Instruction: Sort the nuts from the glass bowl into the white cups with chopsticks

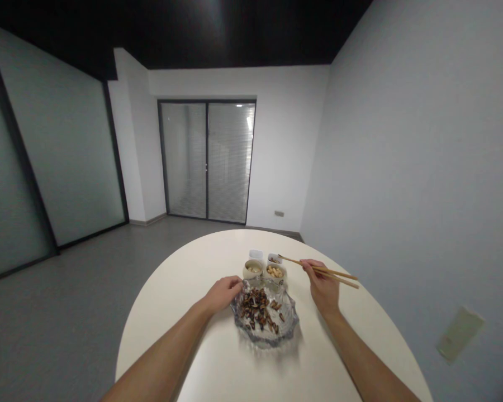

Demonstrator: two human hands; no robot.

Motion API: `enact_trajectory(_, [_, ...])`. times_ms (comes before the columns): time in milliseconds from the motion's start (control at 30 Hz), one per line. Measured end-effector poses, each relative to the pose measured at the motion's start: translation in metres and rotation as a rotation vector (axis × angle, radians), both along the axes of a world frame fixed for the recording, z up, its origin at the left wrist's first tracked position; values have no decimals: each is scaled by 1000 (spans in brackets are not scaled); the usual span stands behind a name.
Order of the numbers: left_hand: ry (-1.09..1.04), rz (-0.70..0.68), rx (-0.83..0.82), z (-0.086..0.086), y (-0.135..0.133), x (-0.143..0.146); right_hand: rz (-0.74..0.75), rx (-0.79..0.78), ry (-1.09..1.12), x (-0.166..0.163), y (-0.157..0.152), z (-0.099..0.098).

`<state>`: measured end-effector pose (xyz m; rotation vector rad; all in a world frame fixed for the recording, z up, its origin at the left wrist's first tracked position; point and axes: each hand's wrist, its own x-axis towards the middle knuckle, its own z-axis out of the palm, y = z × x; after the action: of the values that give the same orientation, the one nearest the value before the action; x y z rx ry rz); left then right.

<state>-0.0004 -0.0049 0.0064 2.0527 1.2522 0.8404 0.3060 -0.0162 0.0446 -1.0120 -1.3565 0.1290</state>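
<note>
A clear glass dish [291, 326] with dark mixed nuts and seeds sits on the round white table [218, 357]. My left hand [223, 291] rests with curled fingers against the dish's left rim. My right hand [322, 285] grips a pair of wooden chopsticks [318, 269]; their tips hover over a small white cup [274, 259]. Beside it, another small white cup of pale nuts [275, 272] and a round cup [252, 269] stand just behind the dish.
A further small white container [255, 254] stands at the back of the group. The table's far edge curves close behind the cups. A grey wall runs along the right; glass doors stand across the room.
</note>
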Motion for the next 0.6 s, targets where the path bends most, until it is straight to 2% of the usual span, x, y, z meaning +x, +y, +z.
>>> enact_trajectory(333, [-12, -7, 6, 0, 0, 1, 57, -42, -55, -1, 14, -15])
enact_trajectory(500, [-17, -7, 18, -1, 1, 0, 65, -43, -12, -6, 1, -2])
enact_trajectory(600, [-13, 0, 4, -4, 2, 0, 206, -98, 56, -14, -10, 11])
